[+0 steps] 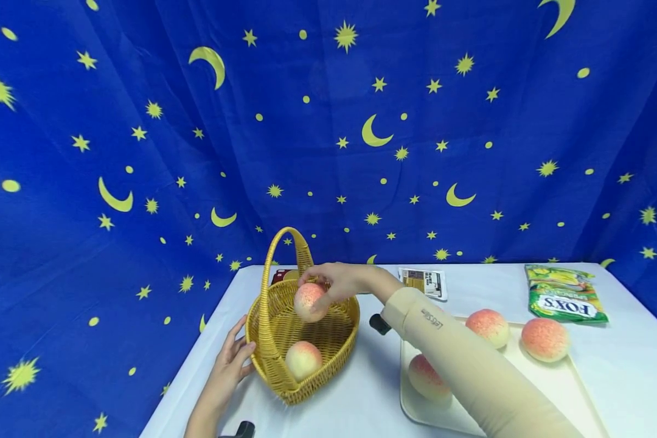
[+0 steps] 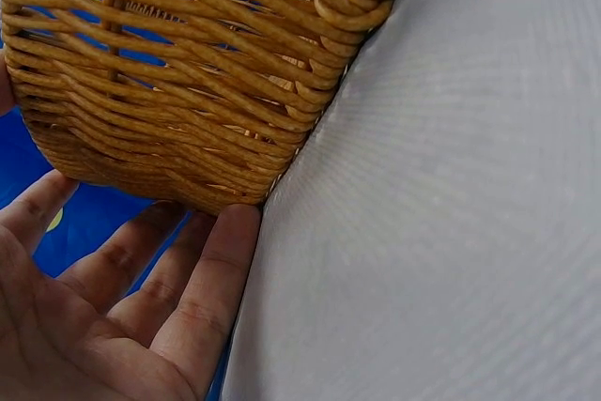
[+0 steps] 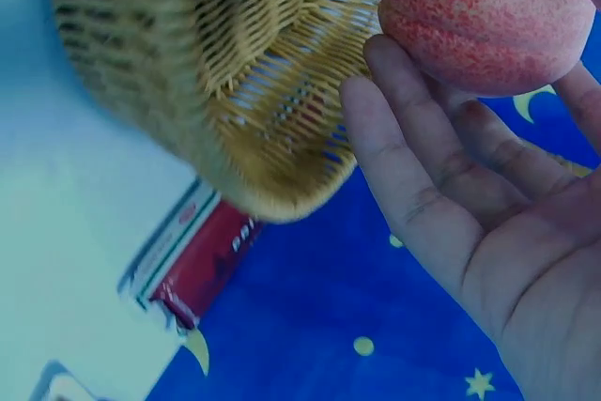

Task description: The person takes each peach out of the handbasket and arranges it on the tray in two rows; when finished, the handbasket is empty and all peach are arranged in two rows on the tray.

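A yellow wicker basket (image 1: 328,359) with a tall arched handle stands at the left part of the table, a peach (image 1: 303,360) lying at its near end. Over the basket, my right hand (image 1: 334,286) holds another peach (image 1: 309,302) between thumb and fingers. In the right wrist view that held peach (image 3: 484,21) shows its red, speckled side, above the palm. My left hand (image 1: 227,365) touches the basket's left side. Its fairly straight fingers (image 2: 202,302) meet the lower weave in the left wrist view.
At right, a cream tray (image 1: 547,389) bears peaches (image 1: 545,339), partly behind my right sleeve. Behind it lies a green FOX'S bag (image 1: 566,295). A white-and-brown packet (image 1: 424,283) is at the back; a red packet (image 3: 202,255) lies behind the basket. A black object (image 1: 379,323) is beside the tray.
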The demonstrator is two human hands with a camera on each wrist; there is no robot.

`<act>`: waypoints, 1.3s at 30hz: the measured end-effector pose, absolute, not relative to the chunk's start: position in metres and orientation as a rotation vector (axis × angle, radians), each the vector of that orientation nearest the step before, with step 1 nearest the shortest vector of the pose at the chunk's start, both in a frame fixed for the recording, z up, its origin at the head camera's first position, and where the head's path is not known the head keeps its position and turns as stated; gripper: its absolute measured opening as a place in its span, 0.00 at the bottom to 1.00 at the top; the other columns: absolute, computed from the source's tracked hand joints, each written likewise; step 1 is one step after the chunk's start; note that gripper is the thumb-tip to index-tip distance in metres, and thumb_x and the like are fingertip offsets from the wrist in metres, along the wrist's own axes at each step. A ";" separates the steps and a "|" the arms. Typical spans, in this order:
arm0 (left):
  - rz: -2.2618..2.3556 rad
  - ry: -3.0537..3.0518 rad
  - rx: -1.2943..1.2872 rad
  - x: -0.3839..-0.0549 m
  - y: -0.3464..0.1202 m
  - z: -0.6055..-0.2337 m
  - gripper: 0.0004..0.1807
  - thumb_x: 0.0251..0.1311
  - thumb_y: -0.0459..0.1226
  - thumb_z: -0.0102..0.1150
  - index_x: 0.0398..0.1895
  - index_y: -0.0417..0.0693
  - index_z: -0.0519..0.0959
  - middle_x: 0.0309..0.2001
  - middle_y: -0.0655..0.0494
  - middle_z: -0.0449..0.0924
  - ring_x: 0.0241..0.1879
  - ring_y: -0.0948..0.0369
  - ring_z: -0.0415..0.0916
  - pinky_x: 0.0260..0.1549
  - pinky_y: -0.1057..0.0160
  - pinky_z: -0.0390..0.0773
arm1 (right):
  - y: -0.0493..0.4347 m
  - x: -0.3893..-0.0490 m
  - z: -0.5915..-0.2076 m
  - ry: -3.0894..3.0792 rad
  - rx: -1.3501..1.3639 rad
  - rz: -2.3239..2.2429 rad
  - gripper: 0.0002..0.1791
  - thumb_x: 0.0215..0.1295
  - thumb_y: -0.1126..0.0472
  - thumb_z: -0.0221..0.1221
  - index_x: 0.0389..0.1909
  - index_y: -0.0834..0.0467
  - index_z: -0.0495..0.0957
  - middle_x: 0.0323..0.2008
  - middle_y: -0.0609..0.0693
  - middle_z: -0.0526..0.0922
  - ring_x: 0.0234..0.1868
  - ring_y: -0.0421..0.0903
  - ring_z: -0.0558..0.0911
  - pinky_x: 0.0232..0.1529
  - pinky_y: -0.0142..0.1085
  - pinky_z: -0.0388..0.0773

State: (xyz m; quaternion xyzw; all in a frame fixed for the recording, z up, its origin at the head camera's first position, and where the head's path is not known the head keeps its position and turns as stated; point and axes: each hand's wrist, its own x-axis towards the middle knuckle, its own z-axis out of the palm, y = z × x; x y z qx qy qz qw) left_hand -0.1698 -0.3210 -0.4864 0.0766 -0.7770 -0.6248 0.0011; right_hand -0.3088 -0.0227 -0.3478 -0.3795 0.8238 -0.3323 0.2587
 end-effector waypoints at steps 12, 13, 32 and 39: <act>-1.953 -2.444 0.249 -0.171 -0.320 -0.488 0.41 0.83 0.50 0.53 0.90 0.63 0.46 0.82 0.31 0.58 0.77 0.39 0.67 0.62 0.49 0.86 | 0.032 -0.294 -0.335 2.304 -1.181 -0.858 0.32 0.65 0.57 0.75 0.69 0.44 0.78 0.54 0.46 0.84 0.51 0.44 0.80 0.54 0.38 0.80; -1.953 -2.443 0.245 -0.171 -0.320 -0.488 0.41 0.83 0.50 0.53 0.90 0.63 0.46 0.82 0.31 0.58 0.77 0.39 0.67 0.62 0.49 0.86 | 0.036 -0.292 -0.334 2.299 -1.173 -0.872 0.32 0.65 0.57 0.75 0.69 0.44 0.78 0.54 0.46 0.84 0.51 0.44 0.80 0.54 0.38 0.81; -1.959 -2.433 0.239 -0.171 -0.321 -0.489 0.40 0.84 0.47 0.52 0.90 0.62 0.46 0.81 0.30 0.59 0.76 0.40 0.68 0.63 0.47 0.86 | 0.123 -0.262 -0.346 2.324 -1.115 -1.087 0.36 0.65 0.54 0.76 0.73 0.47 0.75 0.62 0.53 0.81 0.53 0.47 0.87 0.57 0.43 0.86; -1.958 -2.433 0.243 -0.171 -0.321 -0.488 0.40 0.83 0.48 0.52 0.90 0.62 0.46 0.81 0.30 0.60 0.74 0.42 0.71 0.61 0.50 0.87 | 0.152 -0.251 -0.355 2.372 -1.188 -1.157 0.34 0.66 0.55 0.75 0.71 0.52 0.76 0.59 0.51 0.84 0.51 0.40 0.85 0.56 0.36 0.86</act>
